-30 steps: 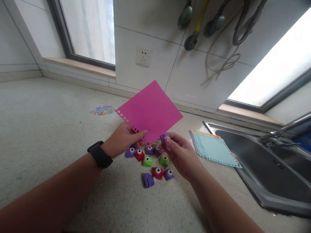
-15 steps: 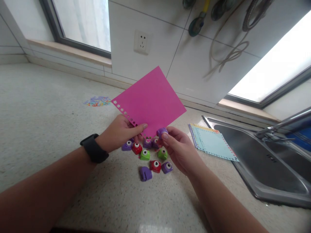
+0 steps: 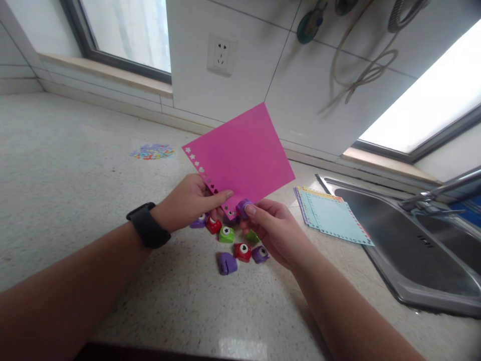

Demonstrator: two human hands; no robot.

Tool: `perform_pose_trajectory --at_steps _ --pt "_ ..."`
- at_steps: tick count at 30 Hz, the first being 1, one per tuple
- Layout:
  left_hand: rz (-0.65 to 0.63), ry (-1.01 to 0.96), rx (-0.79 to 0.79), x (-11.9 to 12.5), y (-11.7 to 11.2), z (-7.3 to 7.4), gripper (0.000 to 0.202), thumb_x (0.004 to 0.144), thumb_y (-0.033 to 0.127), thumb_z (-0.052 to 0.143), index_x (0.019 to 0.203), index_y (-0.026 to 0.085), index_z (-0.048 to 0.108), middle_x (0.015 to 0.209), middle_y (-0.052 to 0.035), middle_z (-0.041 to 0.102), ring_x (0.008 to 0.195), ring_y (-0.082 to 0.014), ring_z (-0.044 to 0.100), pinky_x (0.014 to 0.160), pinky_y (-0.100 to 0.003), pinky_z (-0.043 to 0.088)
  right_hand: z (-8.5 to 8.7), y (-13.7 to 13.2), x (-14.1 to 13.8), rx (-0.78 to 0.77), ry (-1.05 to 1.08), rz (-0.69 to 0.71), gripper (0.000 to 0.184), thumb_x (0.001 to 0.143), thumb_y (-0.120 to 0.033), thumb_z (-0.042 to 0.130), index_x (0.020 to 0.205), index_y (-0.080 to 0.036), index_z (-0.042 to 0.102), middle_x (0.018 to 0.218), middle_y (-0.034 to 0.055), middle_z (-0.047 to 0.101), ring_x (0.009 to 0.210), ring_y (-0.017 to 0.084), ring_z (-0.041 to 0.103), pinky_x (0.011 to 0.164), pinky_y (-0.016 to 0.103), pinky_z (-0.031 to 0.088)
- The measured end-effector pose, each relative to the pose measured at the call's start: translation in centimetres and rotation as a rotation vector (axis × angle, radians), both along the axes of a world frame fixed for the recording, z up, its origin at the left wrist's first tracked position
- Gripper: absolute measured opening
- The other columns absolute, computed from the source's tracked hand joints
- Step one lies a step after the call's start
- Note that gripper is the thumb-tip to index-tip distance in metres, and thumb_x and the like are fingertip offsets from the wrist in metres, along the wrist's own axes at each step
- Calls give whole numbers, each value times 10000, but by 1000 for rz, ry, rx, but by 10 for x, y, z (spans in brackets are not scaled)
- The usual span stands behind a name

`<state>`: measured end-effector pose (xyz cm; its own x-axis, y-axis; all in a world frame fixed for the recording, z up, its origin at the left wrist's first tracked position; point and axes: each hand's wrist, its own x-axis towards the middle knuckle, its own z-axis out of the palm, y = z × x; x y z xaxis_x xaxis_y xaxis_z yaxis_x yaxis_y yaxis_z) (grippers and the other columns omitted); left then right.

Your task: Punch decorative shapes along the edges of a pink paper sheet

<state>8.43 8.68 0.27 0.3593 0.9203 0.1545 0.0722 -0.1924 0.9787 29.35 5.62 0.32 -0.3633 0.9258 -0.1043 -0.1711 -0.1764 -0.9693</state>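
Both hands are grasping: the left hand (image 3: 199, 200) pinches a pink sheet of paper (image 3: 240, 158), thumb on top, near its edge of flower and heart cut-outs; the right hand (image 3: 276, 225) grips a purple craft punch (image 3: 244, 208) at the sheet's near corner. The sheet is tilted above the bench (image 3: 93, 200). Whether its edge sits inside the punch's slot is hard to tell. A clean cut probably calls for a flat, steady sheet, seated squarely, clear of neighbouring holes.

Directly below, other punches crowd close: a red punch (image 3: 242, 251), a green punch (image 3: 226, 234) and an overturned purple punch (image 3: 227, 263) among them, leaving little room to lower the hands. Paper confetti (image 3: 153, 151) lies beyond, to the left. To the right, a stack of bordered sheets (image 3: 334, 215) overlaps the rim of a steel sink (image 3: 394, 265).
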Motion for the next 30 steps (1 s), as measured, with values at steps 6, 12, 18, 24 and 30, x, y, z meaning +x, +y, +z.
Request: perform_pose_trajectory --at_steps 6,12,18,24,30 --pt "-14 8 -11 2 -1 0 296 884 339 681 668 139 697 510 -19 682 431 -141 635 436 -216 518 -1 -1 -2 -9 -47 8 293 810 -421 820 884 -152 731 675 23 675 573 97 587 537 215 456" --pt "3 6 -17 3 -1 0 292 875 337 690 661 139 697 509 -21 684 430 -141 634 437 -217 520 -3 0 -1 13 -52 39 292 833 -428 803 870 -151 719 653 17 663 556 98 587 510 213 433" --pt "5 0 -33 3 -2 1 292 869 352 697 671 138 698 509 -18 685 433 -151 640 439 -232 532 -4 0 -1 20 -50 43 304 823 -431 812 861 -146 713 642 12 662 535 95 584 500 213 431" --pt "7 1 -16 2 -2 1 275 868 340 695 672 147 698 517 -10 689 441 -145 641 442 -222 526 -2 0 -3 14 -62 36 295 826 -433 801 862 -154 714 638 9 652 529 95 576 489 214 422" --pt "21 -5 -6 3 -2 -1 255 868 355 707 714 152 722 590 -25 731 481 -157 667 466 -237 550 -1 0 -4 22 -84 27 323 815 -464 800 825 -158 695 618 7 637 524 106 571 477 225 423"
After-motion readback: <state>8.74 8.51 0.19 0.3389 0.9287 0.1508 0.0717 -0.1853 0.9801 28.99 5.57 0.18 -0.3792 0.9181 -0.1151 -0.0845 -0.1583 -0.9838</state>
